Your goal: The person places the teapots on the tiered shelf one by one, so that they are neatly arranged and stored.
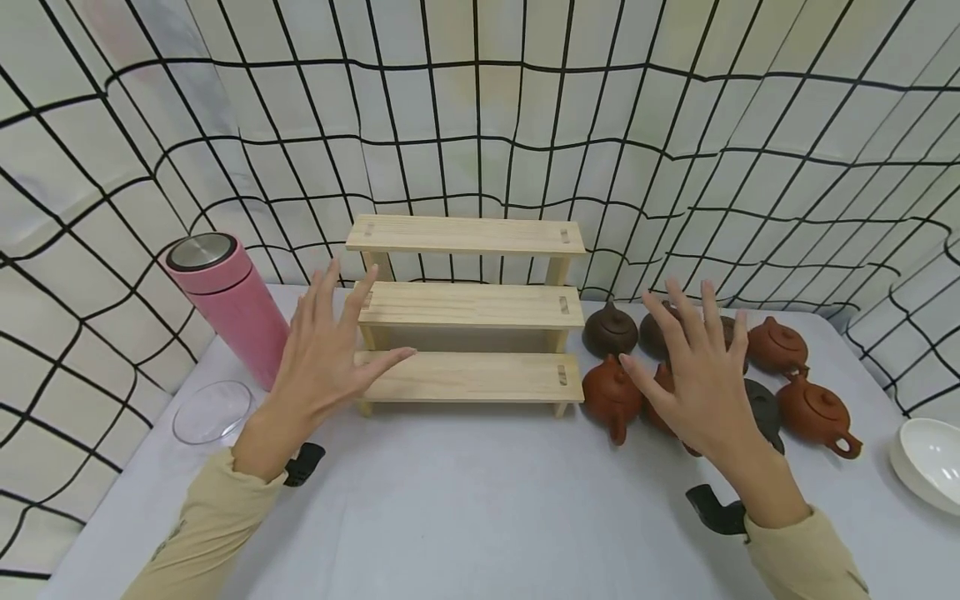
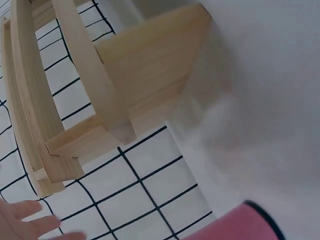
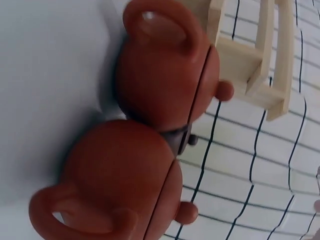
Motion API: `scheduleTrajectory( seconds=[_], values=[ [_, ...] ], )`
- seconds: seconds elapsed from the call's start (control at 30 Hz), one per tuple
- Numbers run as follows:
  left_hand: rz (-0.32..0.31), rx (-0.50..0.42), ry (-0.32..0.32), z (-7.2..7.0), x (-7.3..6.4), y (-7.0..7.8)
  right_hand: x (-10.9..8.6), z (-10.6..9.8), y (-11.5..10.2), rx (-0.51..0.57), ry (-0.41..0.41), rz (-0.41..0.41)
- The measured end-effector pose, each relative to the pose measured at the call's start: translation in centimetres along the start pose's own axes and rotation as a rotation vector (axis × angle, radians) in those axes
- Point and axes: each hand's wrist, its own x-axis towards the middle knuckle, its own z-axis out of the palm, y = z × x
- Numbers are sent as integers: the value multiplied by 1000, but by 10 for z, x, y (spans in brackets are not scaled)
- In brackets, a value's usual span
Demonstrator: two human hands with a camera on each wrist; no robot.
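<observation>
Fingers spread, my left hand (image 1: 318,358) hovers between a pink thermos (image 1: 236,308) and a three-tier wooden shelf (image 1: 468,379); it holds nothing. In the left wrist view the shelf's side (image 2: 155,65) shows, with some fingers (image 2: 37,222) at the lower left. My right hand (image 1: 701,383), also spread and holding nothing, is raised over a group of clay teapots. Among them are a reddish-brown teapot (image 1: 613,396), a dark brown teapot (image 1: 610,329) and an orange-brown teapot (image 1: 819,412). Several others are partly hidden behind that hand. Two reddish teapots (image 3: 155,75) fill the right wrist view.
A clear round lid or dish (image 1: 213,412) lies at the left of the white table (image 1: 480,500). A white bowl (image 1: 930,462) stands at the right edge. Black wire mesh (image 1: 480,137) with pale cloth behind it encloses the back and sides.
</observation>
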Motion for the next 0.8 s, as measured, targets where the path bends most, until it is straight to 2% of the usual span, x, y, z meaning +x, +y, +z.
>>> scheduleTrajectory(
  seconds=[0.17, 0.27, 0.37, 0.5, 0.67, 0.8],
  values=[
    [-148, -208, -79, 0, -2, 5, -4, -1, -8, 95, 121, -125],
    [-191, -313, -112, 1, -2, 6, -7, -2, -14, 165, 152, -142],
    [-233, -386, -139, 2, 1, 6, -8, -4, -20, 228, 144, -120],
    [-279, -479, -145, 5, 7, 3, -9, -7, -26, 273, 62, -42],
    [-329, -588, -152, 9, 10, -2, -13, -8, -28, 287, -95, 75],
    [-389, -648, -180, 12, 12, -6, -19, -9, -27, 356, -254, 197]
  ],
)
